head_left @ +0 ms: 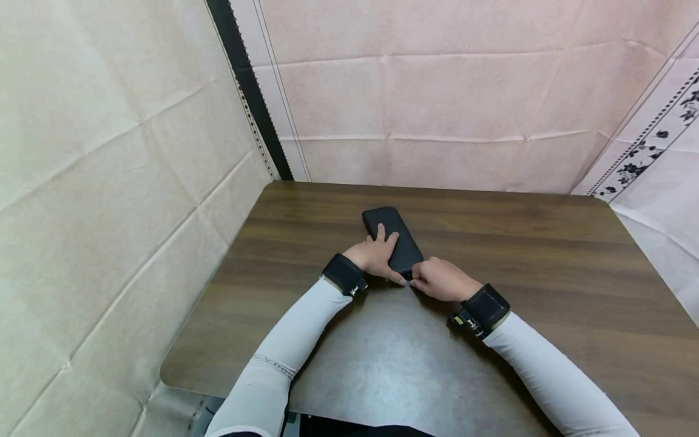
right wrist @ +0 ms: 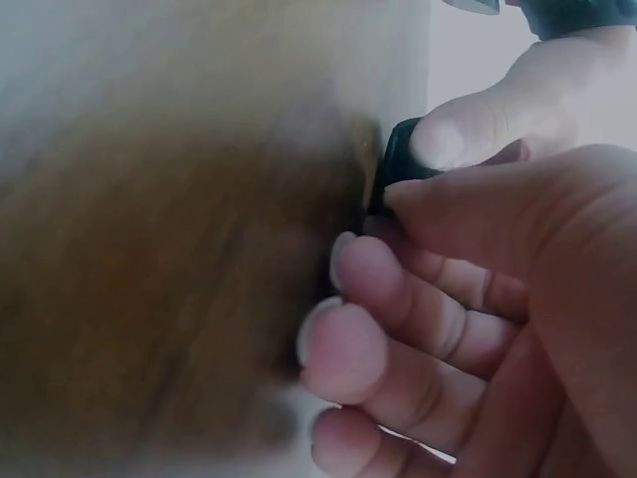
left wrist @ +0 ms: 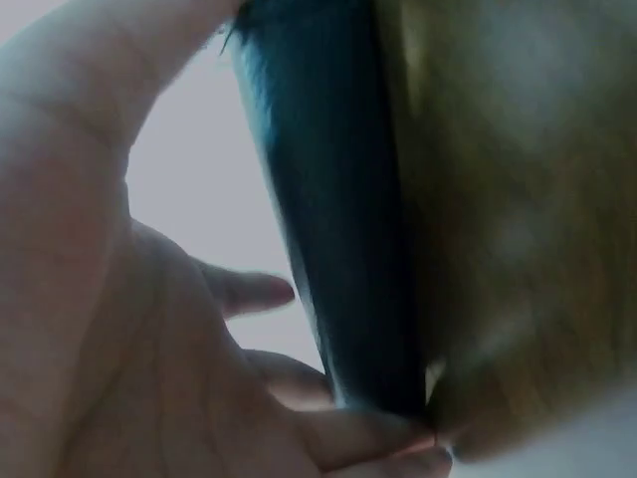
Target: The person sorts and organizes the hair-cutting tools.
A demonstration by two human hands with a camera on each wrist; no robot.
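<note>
A black oblong case (head_left: 386, 220) with rounded corners lies slantwise on the table. My left hand (head_left: 377, 256) holds it from the left, its fingers spread over the top and its thumb at the near end. In the left wrist view, the dark side of the case (left wrist: 333, 209) runs between the thumb side and the fingertips. At the near right corner my right hand (head_left: 445, 280) pinches the case's edge between thumb and curled fingers. In the right wrist view, the case's dark end (right wrist: 400, 149) shows by the left thumb; the exact part pinched is hidden.
The brown wood-grain table (head_left: 524, 243) has rounded corners. Pale creased sheets (head_left: 464, 97) hang behind it and along the left (head_left: 109, 212). A black wristband sits on each wrist, the left one (head_left: 344, 274) close to the case.
</note>
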